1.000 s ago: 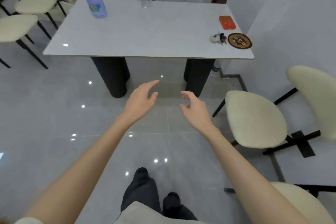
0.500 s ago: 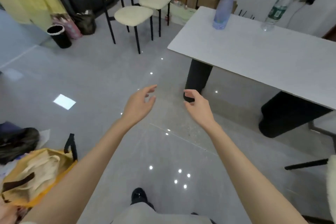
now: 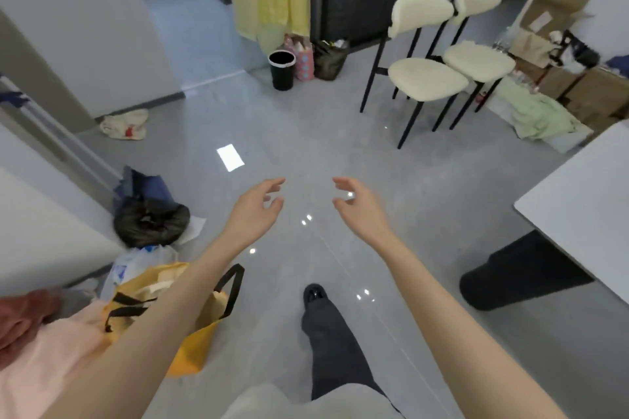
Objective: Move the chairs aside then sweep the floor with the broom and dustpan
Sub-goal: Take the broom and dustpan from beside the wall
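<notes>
Two cream-cushioned chairs with black legs stand side by side at the far right, the nearer chair (image 3: 425, 76) and the one behind it (image 3: 478, 61). My left hand (image 3: 255, 211) and my right hand (image 3: 362, 207) are stretched out in front of me over the glossy grey floor (image 3: 306, 146), both with fingers apart and holding nothing. Both hands are well short of the chairs. No broom or dustpan is in view.
A white table (image 3: 578, 207) on a black leg (image 3: 517, 272) fills the right edge. A black bin (image 3: 281, 70) and bags stand by a dark door. A yellow bag (image 3: 190, 323), a black bag (image 3: 151, 224) and clothes lie at left. Cardboard boxes (image 3: 551, 44) sit far right.
My view has swung left from the table to the open floor and the two chairs by the door. Both hands stay held out, open, in the same pose.
</notes>
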{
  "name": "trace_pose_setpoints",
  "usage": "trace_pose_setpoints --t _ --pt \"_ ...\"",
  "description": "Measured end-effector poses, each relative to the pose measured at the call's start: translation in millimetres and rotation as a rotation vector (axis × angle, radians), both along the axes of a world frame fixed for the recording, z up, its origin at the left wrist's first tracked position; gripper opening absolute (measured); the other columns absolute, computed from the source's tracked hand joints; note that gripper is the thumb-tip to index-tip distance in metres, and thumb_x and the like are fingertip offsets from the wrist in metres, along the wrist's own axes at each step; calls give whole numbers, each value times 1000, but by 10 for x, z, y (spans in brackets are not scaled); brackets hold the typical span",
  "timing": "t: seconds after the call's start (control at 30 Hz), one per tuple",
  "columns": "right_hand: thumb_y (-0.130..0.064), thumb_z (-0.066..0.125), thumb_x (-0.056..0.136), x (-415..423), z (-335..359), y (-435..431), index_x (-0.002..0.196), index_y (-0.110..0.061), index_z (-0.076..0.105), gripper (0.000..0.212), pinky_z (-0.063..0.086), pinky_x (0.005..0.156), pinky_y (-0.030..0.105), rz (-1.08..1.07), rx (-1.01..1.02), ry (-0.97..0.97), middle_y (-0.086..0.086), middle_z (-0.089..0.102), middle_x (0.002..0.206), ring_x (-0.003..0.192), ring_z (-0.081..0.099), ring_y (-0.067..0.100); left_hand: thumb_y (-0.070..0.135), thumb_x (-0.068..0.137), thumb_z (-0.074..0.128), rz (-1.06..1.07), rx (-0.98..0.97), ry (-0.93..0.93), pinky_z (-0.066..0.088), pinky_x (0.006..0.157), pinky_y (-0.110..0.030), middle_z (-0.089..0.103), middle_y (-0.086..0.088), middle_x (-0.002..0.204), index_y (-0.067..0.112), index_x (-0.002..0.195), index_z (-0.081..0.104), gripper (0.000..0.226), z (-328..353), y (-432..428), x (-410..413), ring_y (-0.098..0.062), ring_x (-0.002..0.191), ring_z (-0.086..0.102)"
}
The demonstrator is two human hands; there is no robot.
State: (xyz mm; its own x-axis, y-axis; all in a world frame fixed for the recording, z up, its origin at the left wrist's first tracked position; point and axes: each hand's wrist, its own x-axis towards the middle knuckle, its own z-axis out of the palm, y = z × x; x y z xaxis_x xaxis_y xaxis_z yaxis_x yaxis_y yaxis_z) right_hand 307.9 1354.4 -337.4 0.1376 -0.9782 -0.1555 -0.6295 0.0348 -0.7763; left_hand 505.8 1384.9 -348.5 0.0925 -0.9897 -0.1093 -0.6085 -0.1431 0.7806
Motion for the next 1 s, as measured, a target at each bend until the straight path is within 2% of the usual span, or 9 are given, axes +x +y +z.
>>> trace_pose_setpoints --t 0.1,0.2,0.33,0.4,0.57,0.63,0.8,1.0 --pt "-10 54 91 406 -73 -696 133 -17 52 43 42 89 20 103 -4 4 0 58 133 88 58 12 19 96 49 83 5 -16 40 97 -28 56 -2 134 20 136 47 40 -85 -510 386 -22 120 55" --pt "-9 55 90 850 -120 -1601 132 -17 53 43 44 91 23 198 -8 -4 1 60 131 86 59 12 18 96 49 203 6 -5 42 101 -34 57 -5 133 18 135 48 39 -118 -1224 787 -24 119 56" --pt "-10 54 90 1375 -25 -2566 132 -18 53 42 45 96 27 302 12 0 -1 60 130 87 60 14 17 96 49 330 8 4 38 96 -24 56 -5 133 16 136 48 40 -16 -2007 1197 -22 119 55" --pt "-10 53 90 1711 23 -3054 132 -18 53 42 45 96 27 374 25 -3 -1 59 131 88 60 14 18 97 48 408 6 7 37 96 -25 56 -4 134 18 137 47 40 52 -2381 1484 -21 120 54" --pt "-12 52 92 2502 -8 -3905 132 -19 52 41 46 98 29 515 63 14 -4 58 132 94 61 15 20 96 49 575 17 0 46 101 -39 56 -3 135 20 137 47 41 36 -3007 2266 -21 120 56" --pt "-11 52 92 2809 -63 -4170 133 -18 52 41 46 99 29 553 78 11 -2 57 133 96 60 15 19 96 49 618 15 -10 45 100 -34 57 -2 133 20 137 47 41 -42 -3215 2545 -20 120 56" --pt "-9 50 94 3816 -284 -4936 134 -16 50 41 41 101 22 697 94 9 0 56 134 119 56 16 21 96 48 703 51 5 40 90 -22 55 0 136 21 139 44 43 -357 -3904 3313 -18 121 54" --pt "-8 50 93 5101 -346 -5810 134 -14 52 42 39 96 19 804 117 75 1 57 134 116 58 19 23 97 48 835 85 61 38 88 -21 56 -2 134 22 138 45 42 -514 -4639 4385 -17 119 56"
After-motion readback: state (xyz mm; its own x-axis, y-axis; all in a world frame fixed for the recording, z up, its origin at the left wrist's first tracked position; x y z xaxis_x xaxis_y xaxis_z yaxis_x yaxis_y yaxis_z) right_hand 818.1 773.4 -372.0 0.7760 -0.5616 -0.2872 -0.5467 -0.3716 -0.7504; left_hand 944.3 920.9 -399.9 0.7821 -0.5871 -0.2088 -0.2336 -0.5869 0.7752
